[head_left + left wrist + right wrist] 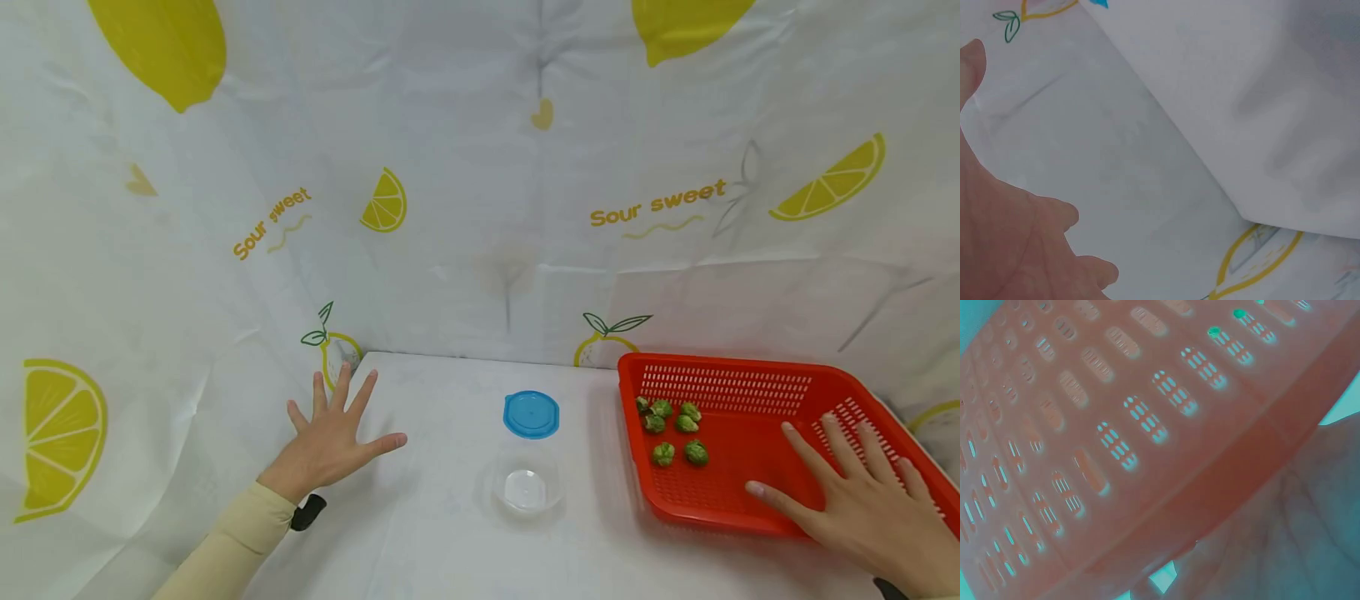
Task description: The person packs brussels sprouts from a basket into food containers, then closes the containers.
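Sprouts (687, 423), small, green and leafy, lie in loose groups toward the left side of the red basket (750, 450), which stands on the right of the tabletop (420, 467). On my feed, both hands are spread wide with nothing in them: the left hand (330, 437) hovers near the tabletop's left edge, well apart from everything on it, and the right hand (873, 504) is over the basket's near right part, its palm close beside the slotted wall in the right wrist view. I cannot tell whether that hand touches the plastic.

I judge each sprout light and firm, with outer leaves that could tear or slip under a hard squeeze. I would take one round its widest part, between thumb and two fingertips, from straight above; those by the basket's left wall leave less room, so the two nearest me look easier. The basket seems thin, fairly stiff plastic; its broad rim is the place to grip, one hand at each end, held level because the sprouts could roll.

Near the middle of the tabletop stands a clear round tub (527, 489), with a blue lid (532, 415) lying flat just behind it. I expect the tub to be light, smooth and easily nudged, so I would steady it gently by its outer wall. The lid is probably bendy; I would pinch its edge.
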